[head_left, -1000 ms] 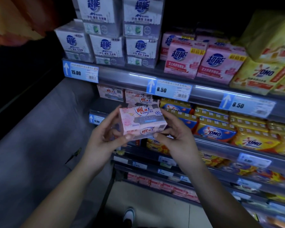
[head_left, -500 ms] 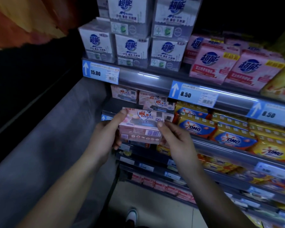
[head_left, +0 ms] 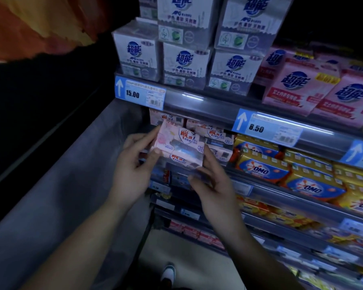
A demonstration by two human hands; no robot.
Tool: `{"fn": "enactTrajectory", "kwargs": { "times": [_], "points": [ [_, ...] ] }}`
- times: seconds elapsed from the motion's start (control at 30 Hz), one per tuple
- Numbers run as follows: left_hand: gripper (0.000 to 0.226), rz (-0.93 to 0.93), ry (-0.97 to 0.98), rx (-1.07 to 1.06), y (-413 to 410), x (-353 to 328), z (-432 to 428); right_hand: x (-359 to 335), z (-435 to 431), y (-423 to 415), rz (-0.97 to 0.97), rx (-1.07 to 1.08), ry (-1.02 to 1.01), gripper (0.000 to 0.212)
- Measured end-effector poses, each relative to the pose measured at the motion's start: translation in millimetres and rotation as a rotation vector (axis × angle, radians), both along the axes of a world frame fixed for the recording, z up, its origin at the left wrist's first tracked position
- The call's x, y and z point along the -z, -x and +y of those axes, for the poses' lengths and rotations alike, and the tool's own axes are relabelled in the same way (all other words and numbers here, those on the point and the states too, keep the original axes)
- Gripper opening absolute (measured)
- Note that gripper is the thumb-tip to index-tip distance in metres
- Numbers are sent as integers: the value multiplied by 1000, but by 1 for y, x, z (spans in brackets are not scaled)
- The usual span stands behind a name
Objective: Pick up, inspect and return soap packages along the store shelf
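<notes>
Head view: both hands hold one pink soap package [head_left: 179, 146] at the mouth of the second shelf, in front of matching pink packs [head_left: 217, 132] stacked there. Left hand [head_left: 134, 164] pinches the package's left end, thumb underneath, fingers over the top edge; right hand [head_left: 213, 183] clamps the right end, thumb against the lower corner. Judged step: end of inspection, start of return. Next move calls for levelling the package and sliding it in left of the yellow OMO packs [head_left: 262, 166], under the shelf rail [head_left: 197, 105]. The slot behind is hidden; package print is blurred, lower shelves dim.
</notes>
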State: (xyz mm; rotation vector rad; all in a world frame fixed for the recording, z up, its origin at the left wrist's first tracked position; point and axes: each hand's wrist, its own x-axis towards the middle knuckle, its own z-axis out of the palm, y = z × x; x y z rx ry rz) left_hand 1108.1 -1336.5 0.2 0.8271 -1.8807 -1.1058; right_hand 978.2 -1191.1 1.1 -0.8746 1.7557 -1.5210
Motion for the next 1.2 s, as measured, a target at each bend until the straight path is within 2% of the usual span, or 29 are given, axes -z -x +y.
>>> {"fn": "enactTrajectory", "kwargs": {
  "times": [0.17, 0.27, 0.37, 0.53, 0.67, 0.9, 1.03, 1.2],
  "points": [
    [40, 156, -84, -70, -4, 3, -5, 2, -22, -9, -50, -25, -11, 52],
    [43, 166, -111, -80, 3, 4, -12, 4, -37, -15, -55, -61, -33, 48],
    [54, 139, -171, -87, 12, 6, -21, 2, -52, -13, -46, -57, -54, 51],
    [57, 86, -273, -91, 23, 15, -34, -8, -78, -3, 82, -95, -102, 73],
    [60, -14, -289, -109, 30, 24, -43, -4, -86, 1, 114, -103, -143, 82],
    [64, -87, -284, -99, 27, 38, -53, 3, -83, -1, 104, -93, -161, 82],
    [68, -126, -270, -49, 27, 35, -55, -2, -82, -1, 116, -74, -155, 74],
    [51, -162, -193, -41, 23, 14, -54, -12, -72, 4, 66, -45, -177, 73]
  ]
}}
